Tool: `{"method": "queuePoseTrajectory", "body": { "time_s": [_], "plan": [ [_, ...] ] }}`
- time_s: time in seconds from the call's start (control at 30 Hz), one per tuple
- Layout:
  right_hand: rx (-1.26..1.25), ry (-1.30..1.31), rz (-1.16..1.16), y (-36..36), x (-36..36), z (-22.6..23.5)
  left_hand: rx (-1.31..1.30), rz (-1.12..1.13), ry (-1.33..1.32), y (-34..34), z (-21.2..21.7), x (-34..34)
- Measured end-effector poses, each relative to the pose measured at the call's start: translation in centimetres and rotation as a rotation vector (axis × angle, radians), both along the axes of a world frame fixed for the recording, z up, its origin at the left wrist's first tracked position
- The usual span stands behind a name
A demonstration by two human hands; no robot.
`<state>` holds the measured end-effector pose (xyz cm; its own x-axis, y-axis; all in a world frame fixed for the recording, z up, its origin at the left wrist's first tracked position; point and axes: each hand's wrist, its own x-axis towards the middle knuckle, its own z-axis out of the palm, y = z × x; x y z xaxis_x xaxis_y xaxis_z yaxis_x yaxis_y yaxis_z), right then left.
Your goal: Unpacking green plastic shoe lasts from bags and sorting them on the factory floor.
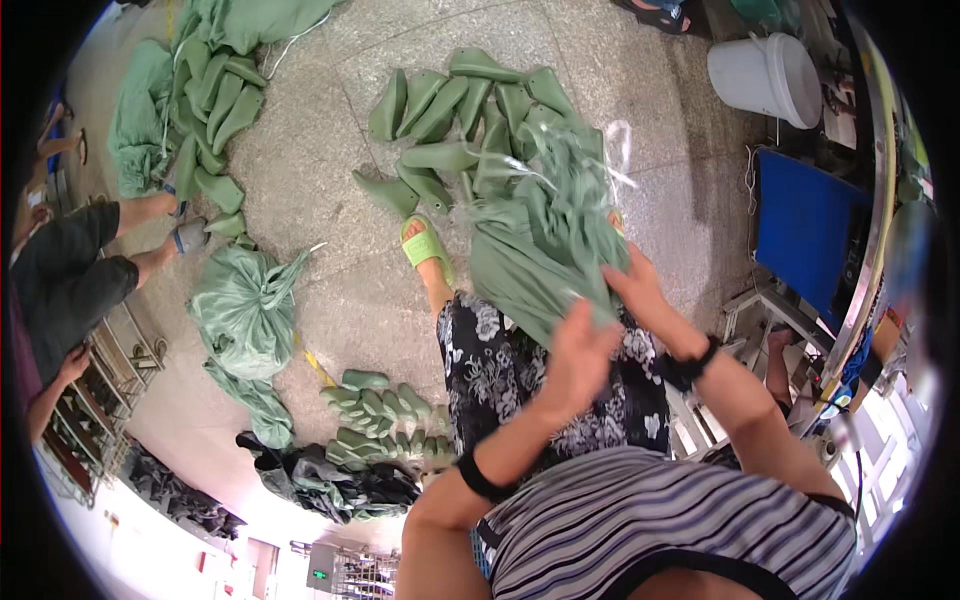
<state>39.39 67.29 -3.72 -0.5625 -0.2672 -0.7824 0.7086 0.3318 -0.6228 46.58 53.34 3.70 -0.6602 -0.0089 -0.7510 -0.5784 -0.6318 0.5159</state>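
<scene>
In the middle of the head view, a thin, wrinkled green sack (540, 250), slack and softly folded. By its near edge, left hand (578, 362), blurred, grip impossible to tell. At its right side, right hand (640, 290), fingers bent against it; whether closed on it, likewise impossible to tell. Beyond, smooth, foot-shaped green blocks (474, 108) on speckled stone tiles (340, 130), some partly hidden behind the sack. Near its far end, pale strips (621, 178), too smeared to make out. Farther left, a bulging, knotted green bag (243, 312), contents out of sight.
</scene>
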Motion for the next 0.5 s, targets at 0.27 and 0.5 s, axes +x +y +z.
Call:
{"method": "queuePoseTrajectory", "body": {
  "time_s": [0.27, 0.5],
  "plan": [
    [-0.021, 0.057, 0.105, 6.5, 4.3, -0.2, 0.257, 0.265, 0.167, -1.9, 7.0, -3.8],
    [-0.397, -0.792, -1.072, -4.1, -0.4, 5.0, 0.051, -0.091, 0.385, 2.2, 8.1, -4.2]
  ]
}}
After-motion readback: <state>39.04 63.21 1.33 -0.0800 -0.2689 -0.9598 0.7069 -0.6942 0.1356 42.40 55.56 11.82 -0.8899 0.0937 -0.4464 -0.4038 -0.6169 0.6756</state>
